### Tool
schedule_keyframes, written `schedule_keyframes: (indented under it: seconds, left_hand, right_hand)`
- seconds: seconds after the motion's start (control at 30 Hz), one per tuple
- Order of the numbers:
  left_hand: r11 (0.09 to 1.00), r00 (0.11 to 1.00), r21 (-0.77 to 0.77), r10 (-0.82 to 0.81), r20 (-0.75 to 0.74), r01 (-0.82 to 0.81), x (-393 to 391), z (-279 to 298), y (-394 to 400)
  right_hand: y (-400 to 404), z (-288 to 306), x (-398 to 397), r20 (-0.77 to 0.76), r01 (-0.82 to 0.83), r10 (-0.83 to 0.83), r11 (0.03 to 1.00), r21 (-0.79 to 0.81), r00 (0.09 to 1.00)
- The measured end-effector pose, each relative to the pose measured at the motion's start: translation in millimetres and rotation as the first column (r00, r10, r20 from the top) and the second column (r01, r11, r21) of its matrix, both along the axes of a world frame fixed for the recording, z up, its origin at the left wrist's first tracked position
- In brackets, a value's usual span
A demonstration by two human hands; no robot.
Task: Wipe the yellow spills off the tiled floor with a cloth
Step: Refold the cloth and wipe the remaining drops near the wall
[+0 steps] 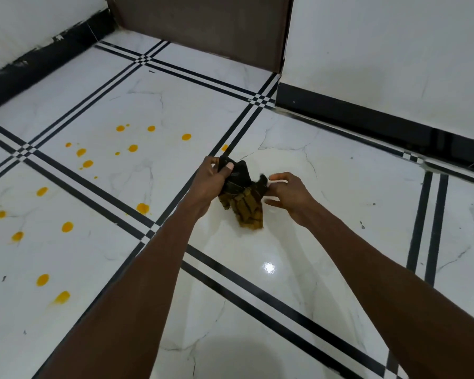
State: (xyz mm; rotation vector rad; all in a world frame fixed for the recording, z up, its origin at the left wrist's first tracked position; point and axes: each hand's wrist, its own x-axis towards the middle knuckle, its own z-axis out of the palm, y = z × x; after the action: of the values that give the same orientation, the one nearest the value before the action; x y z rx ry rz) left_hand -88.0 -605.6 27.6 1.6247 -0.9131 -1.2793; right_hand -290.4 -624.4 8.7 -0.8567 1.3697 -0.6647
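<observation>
A dark cloth [242,195], black at the top and stained yellow-brown at its lower end, hangs above the white tiled floor [285,269]. My left hand [214,177] grips its upper left corner. At the upper right corner of the cloth my right hand [288,191] pinches it, with the other fingers spread. Several yellow spills dot the tiles to the left, such as one drop [186,137] farther off, one [142,208] by the black tile lines and one [67,227] nearer the left edge. A small drop [224,147] lies just beyond my left hand.
Black double lines [93,187] cross the glossy white tiles. A brown door [203,26] stands at the back. White walls with black skirting [367,124] run along the right and the far left.
</observation>
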Motion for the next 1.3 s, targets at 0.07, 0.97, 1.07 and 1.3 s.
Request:
schedule_keyframes:
  seconds: [0.07,0.97,1.07,1.3]
  left_hand:
    - [0.994,0.995,-0.058,-0.090,0.040,0.093,7.0,14.1,-3.0]
    - [0.972,0.990,0.196,0.111,0.084,-0.126,29.0,-5.5,28.8]
    - [0.970,0.993,0.236,0.072,-0.091,-0.049,18.6,-4.0,36.1]
    - [0.986,0.967,0.168,0.051,-0.251,-0.008,14.5,12.1,28.9]
  right_hand:
    - [0.2,0.1,-8.6,-0.346,-0.150,0.103,0.982,-0.111,0.933]
    - [-21.5,71.8,32.7,0.214,-0.327,0.374,0.918,-0.226,0.902]
    - [-20.1,70.2,32.1,0.278,-0.299,0.343,0.935,-0.189,0.897]
    - [-22.8,80.0,31.5,0.373,-0.253,0.282,0.959,-0.127,0.884]
